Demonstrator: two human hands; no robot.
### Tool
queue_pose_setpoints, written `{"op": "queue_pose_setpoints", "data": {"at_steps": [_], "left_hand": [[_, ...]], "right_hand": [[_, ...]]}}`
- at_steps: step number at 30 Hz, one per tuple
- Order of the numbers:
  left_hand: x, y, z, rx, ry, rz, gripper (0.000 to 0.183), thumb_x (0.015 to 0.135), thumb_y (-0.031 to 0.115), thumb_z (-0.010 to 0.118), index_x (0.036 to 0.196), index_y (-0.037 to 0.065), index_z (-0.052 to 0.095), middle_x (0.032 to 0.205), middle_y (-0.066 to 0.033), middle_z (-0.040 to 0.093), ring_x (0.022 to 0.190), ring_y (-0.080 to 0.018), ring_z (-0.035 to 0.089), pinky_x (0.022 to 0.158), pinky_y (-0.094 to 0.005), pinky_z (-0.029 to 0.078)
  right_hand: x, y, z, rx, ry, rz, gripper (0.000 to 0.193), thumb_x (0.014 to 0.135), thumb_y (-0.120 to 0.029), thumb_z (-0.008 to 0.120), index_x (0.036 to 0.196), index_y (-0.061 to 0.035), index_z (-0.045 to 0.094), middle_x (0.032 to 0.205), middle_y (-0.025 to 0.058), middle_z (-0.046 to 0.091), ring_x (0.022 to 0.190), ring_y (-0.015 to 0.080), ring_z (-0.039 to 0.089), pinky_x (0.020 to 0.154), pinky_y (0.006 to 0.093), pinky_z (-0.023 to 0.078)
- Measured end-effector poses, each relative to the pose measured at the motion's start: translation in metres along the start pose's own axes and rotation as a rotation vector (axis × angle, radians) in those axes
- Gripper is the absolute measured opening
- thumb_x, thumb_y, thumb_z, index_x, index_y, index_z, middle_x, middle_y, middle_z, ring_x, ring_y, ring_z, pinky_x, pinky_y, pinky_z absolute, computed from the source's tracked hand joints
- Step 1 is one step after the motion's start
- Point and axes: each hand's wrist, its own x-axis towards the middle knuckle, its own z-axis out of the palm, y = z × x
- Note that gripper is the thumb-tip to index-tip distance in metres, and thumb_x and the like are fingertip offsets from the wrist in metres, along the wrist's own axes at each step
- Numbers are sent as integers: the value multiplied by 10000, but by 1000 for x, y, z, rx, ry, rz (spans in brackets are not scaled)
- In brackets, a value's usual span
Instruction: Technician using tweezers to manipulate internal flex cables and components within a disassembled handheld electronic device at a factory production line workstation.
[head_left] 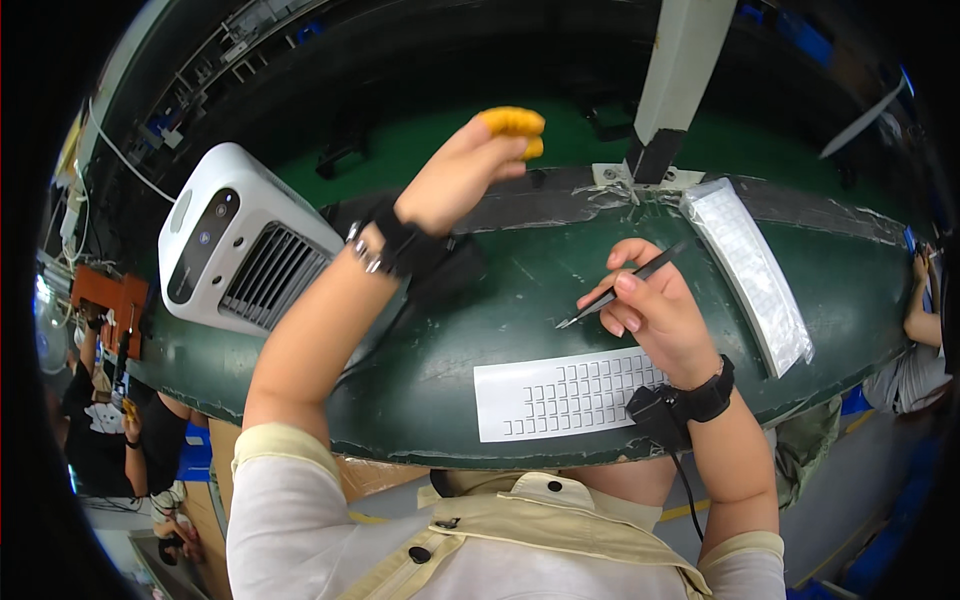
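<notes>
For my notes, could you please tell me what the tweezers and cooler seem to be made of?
The tweezers: probably metal, given the bright silvery tip; the dark body may be coated. The cooler: likely smooth plastic, with rounded, moulded-looking white edges.

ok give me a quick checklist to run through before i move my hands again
1. Tweezers held in the right hand: ok, in the fingers, tips pointing out to the left.
2. Tweezer tips free of any small piece: cannot tell, too small to see.
3. Left hand free: cannot tell; no object shows in it, but the inside of its grip is hidden.
4. Yellow finger covers on the left hand: ok, worn on the fingers.
5. Printed sheet fully in view: not ok, the right arm and its wrist gear hide part of its right end.
</notes>
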Motion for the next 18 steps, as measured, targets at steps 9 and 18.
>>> {"op": "queue_pose_setpoints", "data": {"at_steps": [9, 18], "left_hand": [[137, -59, 0, 1089, -8, 322, 446, 821, 279, 403, 1135, -35, 361, 1034, -233, 472, 979, -323, 451, 841, -311, 355], [131, -84, -90, -43, 400, -541, 451, 755, 363, 486, 1053, 31, 423, 889, -137, 541, 724, -229, 566, 681, -309, 444]], "right_hand": [[7, 5, -4, 66, 4, 43, 134, 782, -91, 524, 876, -42, 443, 652, -15, 452, 472, 31, 368, 466, 187, 348], [5, 5, 4, 18, -44, 88, 161, 772, -97, 541, 877, -44, 432, 711, 72, 536, 470, 25, 377, 458, 165, 332]]}}
